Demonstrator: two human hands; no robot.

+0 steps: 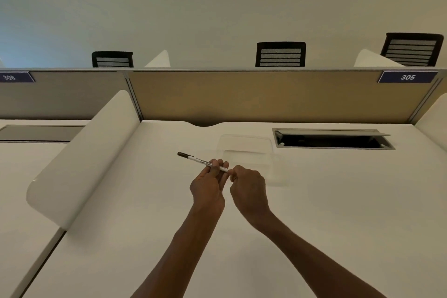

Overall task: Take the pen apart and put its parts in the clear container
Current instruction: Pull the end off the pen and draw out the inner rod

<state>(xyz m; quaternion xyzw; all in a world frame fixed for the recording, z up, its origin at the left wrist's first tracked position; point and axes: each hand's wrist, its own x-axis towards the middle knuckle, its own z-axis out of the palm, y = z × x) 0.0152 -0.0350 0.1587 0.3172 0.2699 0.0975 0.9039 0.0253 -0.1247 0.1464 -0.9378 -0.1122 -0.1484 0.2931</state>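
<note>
A slim white pen [197,158] with a dark brown cap end pointing up-left is held above the white desk [145,225]. My left hand [209,185] grips the pen's barrel around its middle. My right hand [249,187] pinches the pen's right end between fingertips; that end is hidden by the fingers. The clear container [244,145], faint and nearly see-through, stands on the desk just behind and to the right of both hands.
An open cable hatch [333,141] is sunk into the desk at the back right. A curved white divider [82,164] bounds the desk on the left, a tan partition [266,97] at the back. Black chairs [280,54] stand beyond it.
</note>
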